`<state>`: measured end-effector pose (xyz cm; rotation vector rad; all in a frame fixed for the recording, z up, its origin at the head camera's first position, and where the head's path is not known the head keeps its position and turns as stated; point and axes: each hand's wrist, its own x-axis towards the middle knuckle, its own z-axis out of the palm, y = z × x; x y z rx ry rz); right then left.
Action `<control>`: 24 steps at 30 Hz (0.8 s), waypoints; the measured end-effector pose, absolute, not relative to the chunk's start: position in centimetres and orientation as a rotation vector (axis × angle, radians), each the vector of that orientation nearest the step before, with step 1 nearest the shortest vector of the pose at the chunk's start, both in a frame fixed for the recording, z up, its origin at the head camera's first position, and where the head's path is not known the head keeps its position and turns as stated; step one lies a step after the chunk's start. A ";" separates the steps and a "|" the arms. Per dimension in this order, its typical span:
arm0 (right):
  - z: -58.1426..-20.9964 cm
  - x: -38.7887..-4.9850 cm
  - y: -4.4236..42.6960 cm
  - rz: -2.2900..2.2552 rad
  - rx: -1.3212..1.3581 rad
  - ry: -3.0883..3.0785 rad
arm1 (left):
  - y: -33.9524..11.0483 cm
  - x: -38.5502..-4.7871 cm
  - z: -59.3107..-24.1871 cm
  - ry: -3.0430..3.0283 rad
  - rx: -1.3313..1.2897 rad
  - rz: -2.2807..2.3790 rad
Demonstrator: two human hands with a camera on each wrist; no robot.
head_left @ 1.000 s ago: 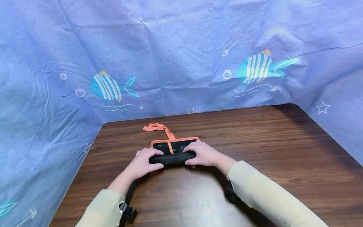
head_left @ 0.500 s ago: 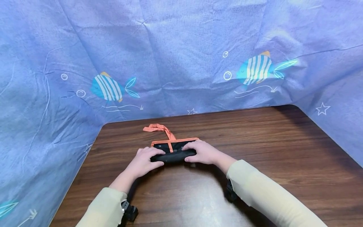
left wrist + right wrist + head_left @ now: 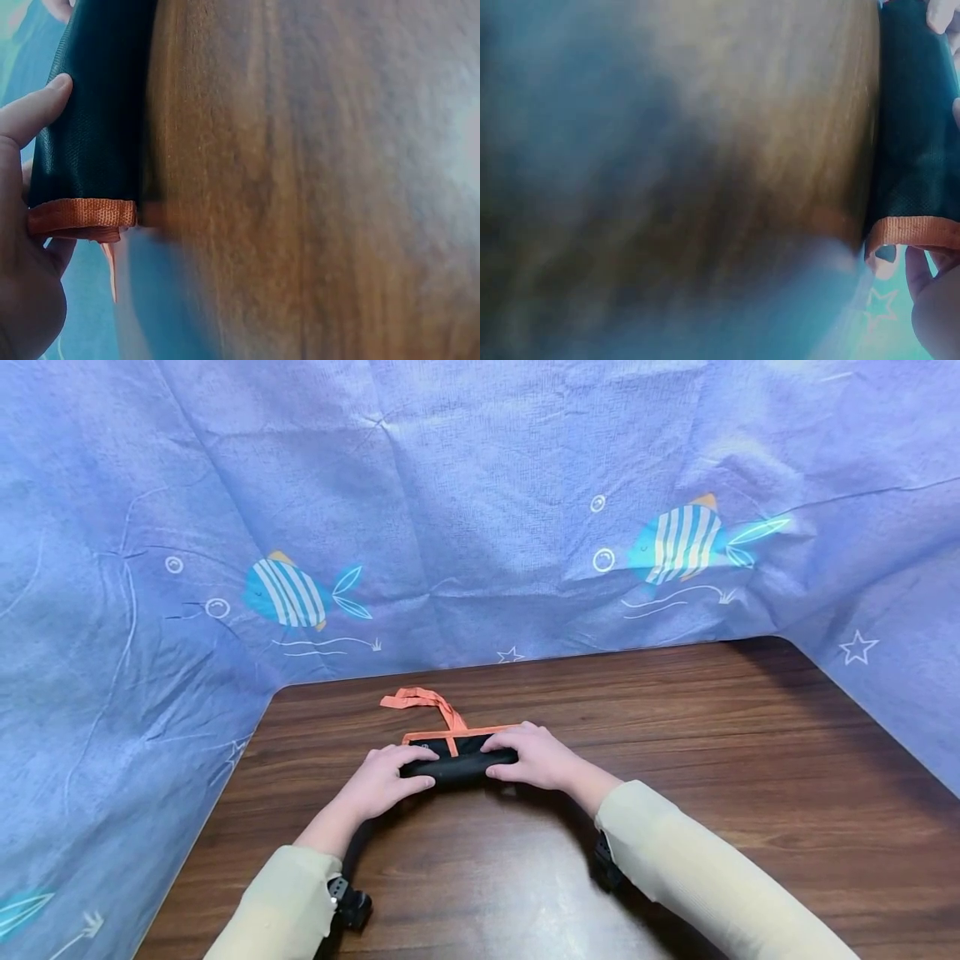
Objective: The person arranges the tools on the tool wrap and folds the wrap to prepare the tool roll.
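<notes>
A black fabric roll-up pouch (image 3: 459, 769) with orange edging lies on the table, its near part rolled into a tube. Beyond the tube a short flat flap (image 3: 472, 744) shows, and an orange tie strap (image 3: 420, 694) trails from its far edge. My left hand (image 3: 379, 780) grips the tube's left end, thumb on the near side and fingers over the top. The right hand (image 3: 542, 758) holds the other end in the same way. Close up in the left wrist view, the thumb presses the tube (image 3: 97, 120) above its orange-bound end (image 3: 82, 215).
The brown wooden table (image 3: 675, 735) has rounded far corners. A blue cloth (image 3: 480, 510) printed with fish hangs behind it and along both sides. A small black wrist camera (image 3: 352, 908) sits below the left sleeve.
Both hands have rolled the tube a little further away from me. The flat flap beyond it has grown shorter, while the tie strap stays about where it was.
</notes>
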<state>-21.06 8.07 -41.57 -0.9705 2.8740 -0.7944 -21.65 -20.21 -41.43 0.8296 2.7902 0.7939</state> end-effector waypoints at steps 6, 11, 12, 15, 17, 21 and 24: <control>-41.6 -21.8 7.9 -0.780 -0.916 2.855 | -20.5 -21.9 -41.8 2.783 0.808 0.824; -41.4 -22.1 7.9 -0.824 -0.867 2.829 | -20.5 -22.1 -41.7 2.760 0.785 0.853; -41.4 -22.2 8.0 -0.839 -0.858 2.822 | -20.5 -22.2 -41.7 2.752 0.779 0.858; -41.4 -22.4 8.1 -0.870 -0.833 2.798 | -20.6 -22.4 -41.8 2.731 0.764 0.865; -41.6 -22.6 8.1 -0.880 -0.816 2.787 | -20.6 -22.5 -41.9 2.720 0.753 0.872; -41.7 -22.8 8.2 -0.900 -0.805 2.774 | -20.6 -22.7 -42.1 2.701 0.742 0.898; -41.8 -22.8 8.1 -0.905 -0.798 2.779 | -20.6 -22.6 -42.0 2.701 0.747 0.909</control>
